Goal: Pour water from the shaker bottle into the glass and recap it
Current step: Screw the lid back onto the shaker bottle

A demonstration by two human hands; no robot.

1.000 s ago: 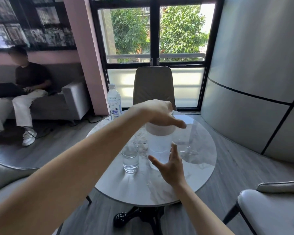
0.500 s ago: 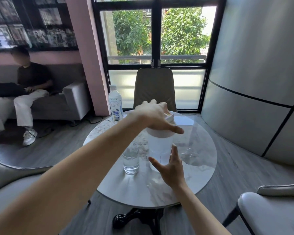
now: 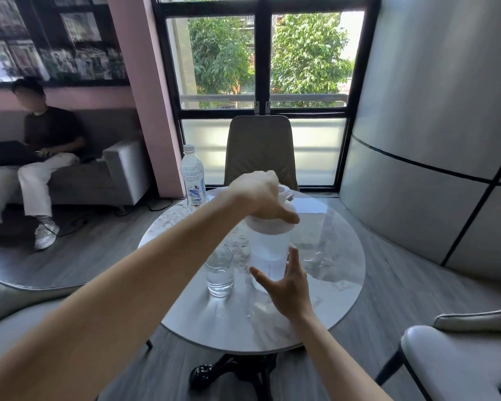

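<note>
The shaker bottle (image 3: 268,253), translucent white, stands upright on the round marble table (image 3: 339,287), its long axis vertical and its lid (image 3: 269,222) uppermost. The left hand (image 3: 259,198) lies over the lid from above, fingers curled down around the lid's rim and thumb extended toward the right along its edge; the hand is closed on the lid. A small white flip cap (image 3: 285,192) projects from under the far side of this hand. The right hand (image 3: 287,285) is at the bottle's lower body, spread wide with thumb to the left and fingers (image 3: 294,257) pointing up along the right side; whether the palm presses the wall or merely stands against it cannot be told. Water fills the lower part of the bottle. The glass (image 3: 219,272), clear and holding water in its lower half, stands upright just beside the bottle on its left, apart from both hands. A plastic water bottle (image 3: 193,175) with a white cap and printed label stands at the table's far left edge. Beyond the table is a tan chair (image 3: 259,149); at far left, a seated person (image 3: 45,157) on a grey sofa (image 3: 119,169).
</note>
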